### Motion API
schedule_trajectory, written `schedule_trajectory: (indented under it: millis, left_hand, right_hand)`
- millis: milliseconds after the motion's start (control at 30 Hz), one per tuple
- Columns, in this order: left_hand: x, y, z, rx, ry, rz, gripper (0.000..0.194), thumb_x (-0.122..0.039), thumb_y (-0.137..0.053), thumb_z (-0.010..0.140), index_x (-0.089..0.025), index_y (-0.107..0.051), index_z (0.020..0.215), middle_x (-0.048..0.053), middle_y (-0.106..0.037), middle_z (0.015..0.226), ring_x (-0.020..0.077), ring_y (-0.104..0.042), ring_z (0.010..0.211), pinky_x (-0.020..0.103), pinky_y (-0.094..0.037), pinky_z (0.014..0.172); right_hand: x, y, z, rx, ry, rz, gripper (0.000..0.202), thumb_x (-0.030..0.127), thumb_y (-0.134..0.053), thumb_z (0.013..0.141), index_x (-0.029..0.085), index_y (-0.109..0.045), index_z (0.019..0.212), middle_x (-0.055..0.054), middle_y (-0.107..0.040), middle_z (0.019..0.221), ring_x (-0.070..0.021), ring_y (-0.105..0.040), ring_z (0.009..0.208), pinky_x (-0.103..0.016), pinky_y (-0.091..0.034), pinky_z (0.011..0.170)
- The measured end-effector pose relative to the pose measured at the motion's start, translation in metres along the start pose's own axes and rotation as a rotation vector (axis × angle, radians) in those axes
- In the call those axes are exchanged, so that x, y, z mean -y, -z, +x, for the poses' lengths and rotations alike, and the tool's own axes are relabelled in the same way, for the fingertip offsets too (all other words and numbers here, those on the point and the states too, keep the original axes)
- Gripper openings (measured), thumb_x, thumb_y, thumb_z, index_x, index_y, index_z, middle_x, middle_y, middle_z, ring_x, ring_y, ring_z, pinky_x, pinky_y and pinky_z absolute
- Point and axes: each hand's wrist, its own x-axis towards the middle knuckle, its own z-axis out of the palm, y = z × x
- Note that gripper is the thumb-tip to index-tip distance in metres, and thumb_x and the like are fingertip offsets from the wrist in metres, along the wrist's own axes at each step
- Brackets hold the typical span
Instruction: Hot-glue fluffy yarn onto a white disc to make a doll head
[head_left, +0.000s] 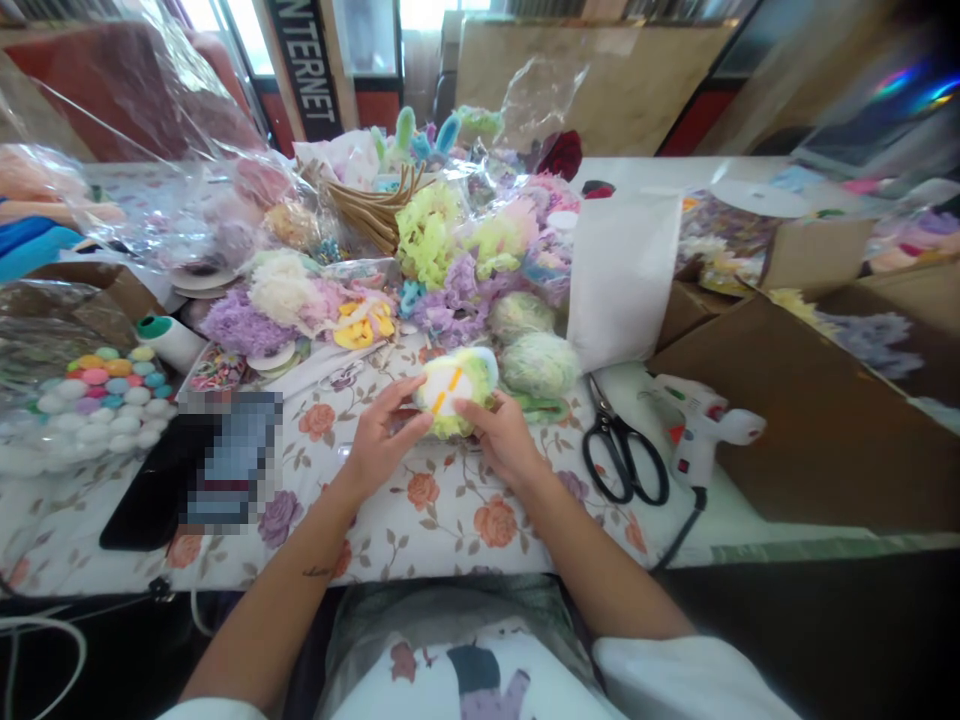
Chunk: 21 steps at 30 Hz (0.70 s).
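Between my two hands is a small round craft piece [454,388], with a white middle crossed by orange strips and a frilly yellow-green edge. A pale blue bit shows at its upper right. My left hand [386,435] grips it from the left, thumb below and fingers behind. From the right, my right hand [502,430] pinches it with the thumb on its white face. Just beyond the right hand sit balls of pale green yarn [536,362]. Black-handled scissors [624,455] lie to the right on the flowered tablecloth [442,530].
A white glue gun [701,425] stands beside a large cardboard box [810,400] on the right. At left lie a phone [150,490] and a bag of coloured pompoms [105,400]. Frilly yellow trim [431,225], purple trim [461,300] and brown sticks [375,205] are heaped at the back.
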Motion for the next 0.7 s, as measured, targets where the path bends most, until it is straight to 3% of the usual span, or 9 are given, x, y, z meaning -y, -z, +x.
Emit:
schedule_trajectory:
  millis: [233, 500, 600, 700]
  left_hand:
    - [-0.003, 0.002, 0.001, -0.013, 0.046, -0.031, 0.048, -0.035, -0.07, 0.082, -0.024, -0.062, 0.128, 0.011, -0.061, 0.131, 0.0236, -0.063, 0.11, 0.035, -0.057, 0.088]
    - [0.001, 0.002, -0.002, 0.087, 0.052, -0.04, 0.056, -0.032, -0.071, 0.082, -0.027, -0.056, 0.136, 0.01, -0.056, 0.14, 0.0267, -0.057, 0.122, 0.035, -0.053, 0.097]
    - [-0.004, 0.0, -0.001, 0.031, 0.1, -0.103, 0.051, -0.034, -0.072, 0.081, -0.025, -0.062, 0.13, 0.01, -0.062, 0.132, 0.0253, -0.062, 0.113, 0.034, -0.055, 0.091]
    - [-0.01, 0.0, 0.001, -0.083, 0.073, -0.096, 0.034, -0.035, -0.071, 0.081, -0.021, -0.072, 0.113, 0.009, -0.066, 0.123, 0.0247, -0.063, 0.111, 0.032, -0.057, 0.086]
  right_hand:
    - [0.0, -0.001, 0.001, -0.021, 0.011, 0.012, 0.041, 0.031, -0.088, 0.056, 0.02, -0.071, 0.092, -0.003, -0.076, 0.093, -0.0187, -0.069, 0.077, -0.032, -0.056, 0.074]
    - [0.0, 0.001, -0.001, -0.004, -0.009, 0.011, 0.038, 0.028, -0.09, 0.054, 0.02, -0.071, 0.085, 0.0, -0.074, 0.076, -0.0168, -0.066, 0.065, -0.029, -0.054, 0.065]
    - [0.0, 0.001, 0.0, 0.0, 0.014, 0.032, 0.04, 0.029, -0.089, 0.055, 0.02, -0.072, 0.09, -0.001, -0.075, 0.081, -0.0178, -0.069, 0.071, -0.03, -0.054, 0.07]
    - [-0.001, 0.0, 0.001, -0.02, 0.042, 0.036, 0.036, 0.031, -0.088, 0.059, 0.02, -0.072, 0.091, -0.002, -0.076, 0.086, -0.0182, -0.07, 0.075, -0.03, -0.054, 0.072]
